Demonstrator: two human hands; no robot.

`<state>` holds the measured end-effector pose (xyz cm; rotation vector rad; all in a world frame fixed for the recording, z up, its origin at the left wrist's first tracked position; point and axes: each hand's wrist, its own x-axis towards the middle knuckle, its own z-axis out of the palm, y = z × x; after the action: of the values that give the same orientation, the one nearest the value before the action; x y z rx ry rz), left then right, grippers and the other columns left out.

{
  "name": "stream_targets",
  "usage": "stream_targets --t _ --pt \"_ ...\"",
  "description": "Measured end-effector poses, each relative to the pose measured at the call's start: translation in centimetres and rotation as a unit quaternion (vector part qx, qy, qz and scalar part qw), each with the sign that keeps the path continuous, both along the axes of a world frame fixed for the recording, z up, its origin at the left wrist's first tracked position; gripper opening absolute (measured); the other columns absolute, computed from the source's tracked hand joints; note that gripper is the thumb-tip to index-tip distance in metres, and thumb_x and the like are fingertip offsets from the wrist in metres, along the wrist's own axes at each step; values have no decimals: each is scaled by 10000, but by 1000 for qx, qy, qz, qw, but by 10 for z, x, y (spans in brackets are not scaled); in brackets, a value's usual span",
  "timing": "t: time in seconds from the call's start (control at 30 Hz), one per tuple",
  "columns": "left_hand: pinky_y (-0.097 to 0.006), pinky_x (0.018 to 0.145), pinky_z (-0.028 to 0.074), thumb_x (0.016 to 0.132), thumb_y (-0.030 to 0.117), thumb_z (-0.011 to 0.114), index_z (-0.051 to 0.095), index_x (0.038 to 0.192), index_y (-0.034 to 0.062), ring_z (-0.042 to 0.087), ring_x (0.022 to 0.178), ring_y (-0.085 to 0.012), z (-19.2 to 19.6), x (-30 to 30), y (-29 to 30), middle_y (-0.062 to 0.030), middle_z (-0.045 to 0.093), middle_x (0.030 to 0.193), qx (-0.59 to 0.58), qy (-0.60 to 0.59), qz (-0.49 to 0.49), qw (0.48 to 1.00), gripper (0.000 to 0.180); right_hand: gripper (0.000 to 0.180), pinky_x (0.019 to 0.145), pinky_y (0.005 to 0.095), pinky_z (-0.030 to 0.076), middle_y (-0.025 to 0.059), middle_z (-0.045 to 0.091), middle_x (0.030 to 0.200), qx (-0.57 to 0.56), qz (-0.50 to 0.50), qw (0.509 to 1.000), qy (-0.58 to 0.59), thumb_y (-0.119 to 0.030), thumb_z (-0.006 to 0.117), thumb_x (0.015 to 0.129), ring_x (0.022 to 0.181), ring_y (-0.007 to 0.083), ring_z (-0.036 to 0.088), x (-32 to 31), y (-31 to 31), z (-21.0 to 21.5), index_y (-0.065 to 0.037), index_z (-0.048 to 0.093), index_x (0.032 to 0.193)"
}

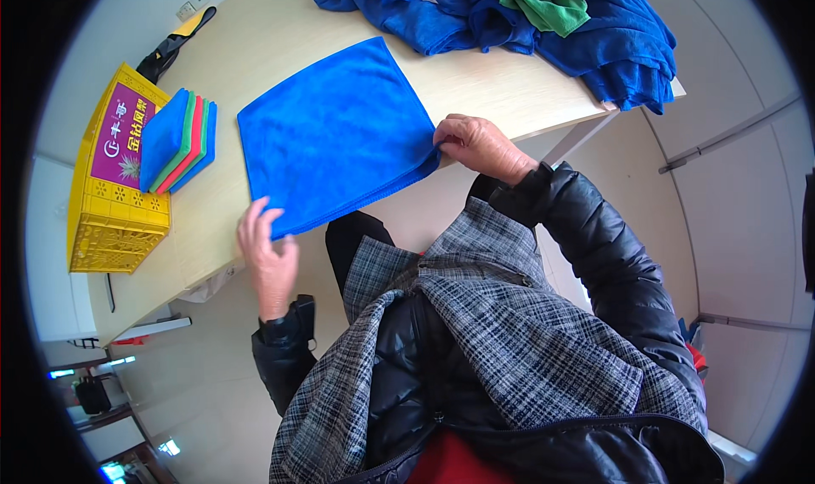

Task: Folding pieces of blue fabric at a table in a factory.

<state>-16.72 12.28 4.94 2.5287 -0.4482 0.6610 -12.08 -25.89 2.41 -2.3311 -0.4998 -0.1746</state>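
Observation:
A blue cloth (331, 132), folded into layers, lies flat on the pale wooden table (255, 55), its near side along the table's front edge. At the cloth's near right corner, my right hand (477, 147) pinches the layered edge between thumb and fingers. My left hand (268, 250) is beside the near left corner, fingers apart and slightly bent, with nothing seen in it. Whether its fingertips touch the cloth I cannot tell.
A large heap of crumpled blue cloths (611, 47), with a green cloth (552, 7) on top, covers the far right. At left, folded blue, green and red cloths (180, 140) lean against a yellow plastic crate (119, 225). A black and yellow item (174, 42) lies behind.

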Motion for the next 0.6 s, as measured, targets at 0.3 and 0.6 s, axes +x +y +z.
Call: stream_targets --t 0.3,0.6 --pt "-414 815 449 732 116 789 650 931 72 577 935 -267 -24 23 -163 -57 593 973 70 -90 -236 965 246 115 814 382 550 118 702 935 -15 1 1000 9 -94 656 825 892 307 683 4 6 -3 -77 707 926" --pt "-397 818 475 761 48 740 664 904 65 591 967 -270 -46 42 -182 -63 618 1030 31 -148 -191 970 163 118 766 361 554 122 689 902 46 -9 998 43 -70 676 837 839 288 689 8 6 4 -42 695 950"
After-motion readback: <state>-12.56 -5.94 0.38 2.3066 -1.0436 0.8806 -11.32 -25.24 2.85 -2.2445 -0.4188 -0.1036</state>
